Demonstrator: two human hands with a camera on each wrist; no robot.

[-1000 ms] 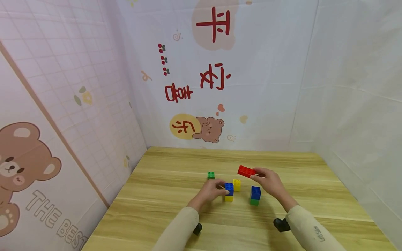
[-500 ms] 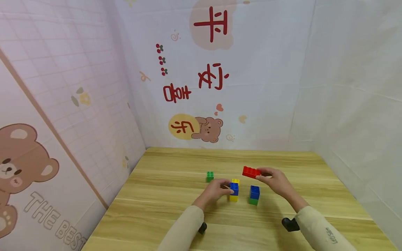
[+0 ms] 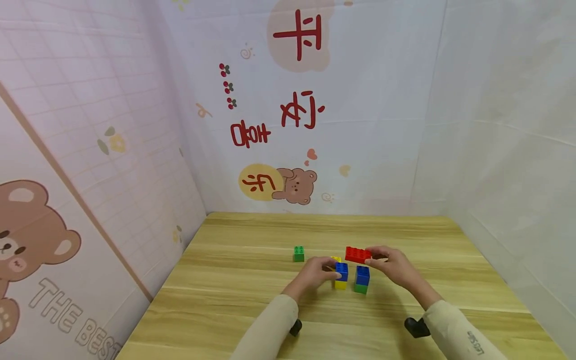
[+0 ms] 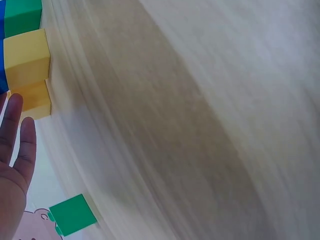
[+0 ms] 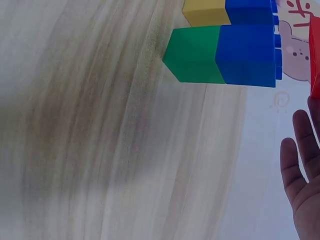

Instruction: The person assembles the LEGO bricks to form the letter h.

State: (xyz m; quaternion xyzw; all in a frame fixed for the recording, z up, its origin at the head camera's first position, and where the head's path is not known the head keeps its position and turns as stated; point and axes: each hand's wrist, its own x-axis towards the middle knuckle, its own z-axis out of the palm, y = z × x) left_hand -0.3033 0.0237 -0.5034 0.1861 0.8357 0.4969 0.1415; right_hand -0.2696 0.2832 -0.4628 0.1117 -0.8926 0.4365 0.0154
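In the head view my left hand pinches the blue block that sits on a yellow block. To its right, a small gap away, stands another stack: a blue block on a green block. My right hand holds a long red block by its right end, raised behind and above the two stacks. A second yellow block is mostly hidden behind the left hand and its stack; the left wrist view shows this yellow block more fully.
A lone green block sits on the wooden table, left of and behind my left hand. Printed white cloth walls close off the back and both sides.
My left hand has slid the blue-and-yellow stack right, close to the blue-and-green one. My right hand has moved slightly right and then lowered the red block.
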